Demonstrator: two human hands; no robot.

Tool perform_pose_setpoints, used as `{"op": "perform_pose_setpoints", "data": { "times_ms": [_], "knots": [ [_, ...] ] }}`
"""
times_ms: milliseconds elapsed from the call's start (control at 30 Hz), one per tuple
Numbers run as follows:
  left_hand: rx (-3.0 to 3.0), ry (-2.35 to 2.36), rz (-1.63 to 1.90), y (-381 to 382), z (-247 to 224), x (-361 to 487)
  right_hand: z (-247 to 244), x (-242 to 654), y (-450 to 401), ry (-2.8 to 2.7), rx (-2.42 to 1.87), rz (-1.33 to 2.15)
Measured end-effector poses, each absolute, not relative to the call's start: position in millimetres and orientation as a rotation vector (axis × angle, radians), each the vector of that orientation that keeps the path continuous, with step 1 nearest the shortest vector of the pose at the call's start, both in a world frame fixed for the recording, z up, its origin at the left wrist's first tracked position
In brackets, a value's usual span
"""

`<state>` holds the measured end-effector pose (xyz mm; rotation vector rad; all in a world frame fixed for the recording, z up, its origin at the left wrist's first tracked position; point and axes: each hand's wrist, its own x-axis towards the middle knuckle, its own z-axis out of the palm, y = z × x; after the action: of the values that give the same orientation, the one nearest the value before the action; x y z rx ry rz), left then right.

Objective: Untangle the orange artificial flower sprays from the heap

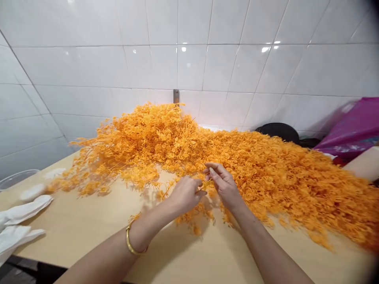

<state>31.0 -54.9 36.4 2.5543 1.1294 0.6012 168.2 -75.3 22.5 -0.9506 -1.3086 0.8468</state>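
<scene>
White wall tiles [118, 63] fill the upper half of the frame, and below them a pale wooden counter [89, 232] runs from the lower left to the lower right. One large heap of orange plastic sprigs [237, 157] is spread across the middle of the counter, thinning towards the right edge.

Two hands are seen at the centre of the frame, at the near edge of the heap. The left hand [186, 194] is curled, its grip closed by thumb and fingertips on a small orange sprig [204, 188] that sits between the two hands. The right hand [223, 183] is held just beside it, its fingers bent and pinched on the same sprig from the other side; the two hands are nearly touching. One gold bangle [130, 242] is worn on the left wrist.

Two white gloves [20, 223] are laid at the lower left of the counter. One clear bowl [14, 177] is seen at the left edge, one black round object [278, 131] behind the heap, and one magenta bag [352, 126] at the upper right.
</scene>
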Motion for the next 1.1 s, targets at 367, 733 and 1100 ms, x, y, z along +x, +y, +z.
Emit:
{"op": "perform_pose_setpoints", "data": {
  "times_ms": [367,733,1100],
  "knots": [
    [2.071,0.824,0.734,-41.2,15.0,17.6,25.2,180.2,-72.2,-1.606,-1.219,0.678],
    [1.447,0.811,0.769,-39.7,13.3,19.7,12.1,166.7,-68.6,-1.582,-1.289,0.673],
    [1.422,0.755,0.831,-39.7,13.9,20.5,9.9,156.8,-71.2,-1.630,-1.301,0.757]
  ]
}}
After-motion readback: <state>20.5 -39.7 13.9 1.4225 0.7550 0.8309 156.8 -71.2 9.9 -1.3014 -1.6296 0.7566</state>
